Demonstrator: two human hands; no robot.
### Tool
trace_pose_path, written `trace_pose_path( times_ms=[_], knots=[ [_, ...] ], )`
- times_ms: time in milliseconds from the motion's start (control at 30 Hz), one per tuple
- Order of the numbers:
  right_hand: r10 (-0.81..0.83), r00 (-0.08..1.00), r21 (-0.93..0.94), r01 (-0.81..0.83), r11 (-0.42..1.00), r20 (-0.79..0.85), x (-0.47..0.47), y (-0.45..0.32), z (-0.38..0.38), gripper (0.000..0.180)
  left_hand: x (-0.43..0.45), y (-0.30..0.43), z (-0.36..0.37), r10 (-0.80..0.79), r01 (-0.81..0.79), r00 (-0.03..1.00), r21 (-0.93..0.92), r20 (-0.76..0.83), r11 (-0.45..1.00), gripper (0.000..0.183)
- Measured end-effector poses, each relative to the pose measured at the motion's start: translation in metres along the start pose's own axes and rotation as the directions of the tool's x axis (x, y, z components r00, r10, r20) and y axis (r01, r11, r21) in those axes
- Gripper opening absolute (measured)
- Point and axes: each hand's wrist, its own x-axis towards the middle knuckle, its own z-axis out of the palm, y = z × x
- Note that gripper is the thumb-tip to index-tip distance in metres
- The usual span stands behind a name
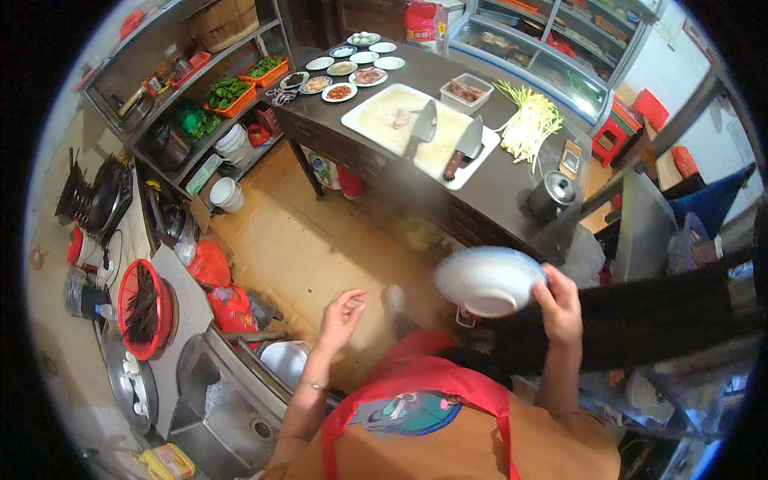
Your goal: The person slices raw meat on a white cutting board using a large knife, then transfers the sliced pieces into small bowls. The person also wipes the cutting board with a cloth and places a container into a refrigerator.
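My right hand [559, 306] grips the rim of a ceramic bowl [491, 282] from the right; the bowl is tilted so its pale outside and foot ring show, while its inside is hidden. Over the floor, my left hand [344, 319] hangs with loosely bent fingers and nothing in it. Beyond the bowl, a white cutting board [384, 114] lies on the dark table, bearing two cleavers [423, 129] and some meat scraps [400, 119]. A plastic container of meat [467, 91] and a bunch of pale green stalks [528, 123] are behind and to the right of the board.
Several small plates [339, 92] of food stand at the table's far left. A metal canister [552, 189] and a grater [570, 159] are on its right end. Left of me are a steel sink [225, 426], a red basket [166, 324], red bags [211, 264] and a shelf [204, 36].
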Motion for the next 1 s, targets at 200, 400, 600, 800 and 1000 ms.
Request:
trace_pose_path(
  times_ms=[200, 400, 600, 800, 1000],
  knots=[
    [0.111, 0.989, 0.598, -0.150, 0.787, 0.102, 0.203, 0.076, 0.075, 0.032, 0.028, -0.062, -0.117, -0.305, 0.238, 0.904, -0.241, -0.299, 0.941, 0.030],
    [-0.250, 0.953, -0.172, 0.221, 0.960, -0.170, 0.397, 0.054, 0.122, 0.027, 0.073, -0.063, -0.199, -0.400, 0.380, 0.743, -0.155, -0.537, 0.912, 0.020],
    [-0.529, 0.839, -0.569, 0.375, 0.732, -0.129, 0.546, 0.075, 0.150, 0.015, 0.167, -0.097, -0.228, -0.267, 0.360, 0.854, 0.136, -0.447, 0.923, 0.020],
    [-0.529, 0.833, -0.805, 0.200, 0.558, -0.160, 0.631, 0.106, 0.155, 0.014, 0.337, -0.125, -0.284, -0.193, 0.328, 0.936, 0.526, -0.295, 0.784, 0.023],
    [-0.615, 0.787, -0.952, 0.151, 0.265, -0.047, 0.692, 0.121, 0.145, 0.007, 0.571, -0.106, -0.329, 0.230, 0.019, 0.919, 0.621, -0.319, 0.783, 0.044]
  ],
)
